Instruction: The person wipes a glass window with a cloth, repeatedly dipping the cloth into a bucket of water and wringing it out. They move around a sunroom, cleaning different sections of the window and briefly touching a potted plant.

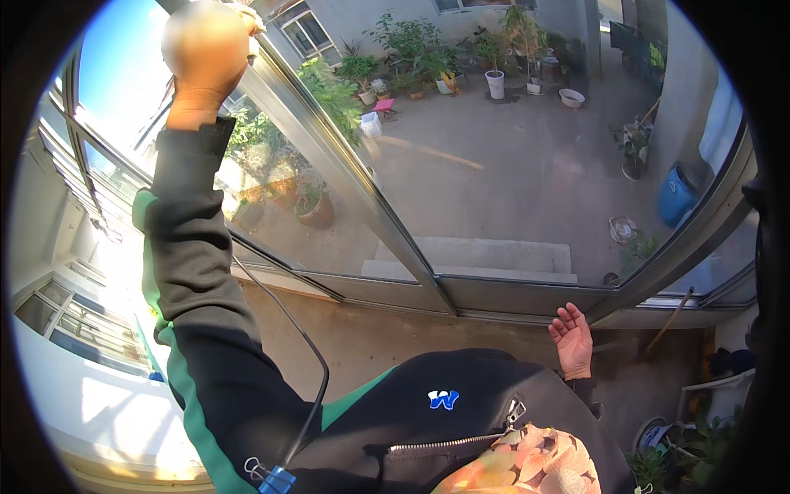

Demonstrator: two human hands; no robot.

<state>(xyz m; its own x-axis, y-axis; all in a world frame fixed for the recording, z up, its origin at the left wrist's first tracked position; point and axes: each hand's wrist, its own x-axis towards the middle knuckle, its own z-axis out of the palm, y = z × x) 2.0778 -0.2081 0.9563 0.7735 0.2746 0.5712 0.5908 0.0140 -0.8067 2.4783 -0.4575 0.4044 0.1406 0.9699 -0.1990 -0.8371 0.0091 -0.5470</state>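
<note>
At the upper left my left hand (207, 58) is raised against the upper part of a metal-framed glass door panel (345, 160). Part of this hand is blurred; a crumpled pale cloth (254, 28) shows at its fingers, beside the frame. My right hand (571, 346) hangs in front of the lower door frame, palm up, fingers slightly curled and holding nothing. Below lie my black jacket with green trim and a patterned cloth (524, 463) at its lower front. A black cable runs down to a blue binder clip (278, 480) on the jacket.
Through the glass a paved yard shows potted plants, a white basin (571, 98), a pink stool (384, 106) and a blue barrel (677, 194). Concrete steps (494, 253) lie outside the door. A wooden stick (673, 318) leans at the right, above pots and plants (710, 451).
</note>
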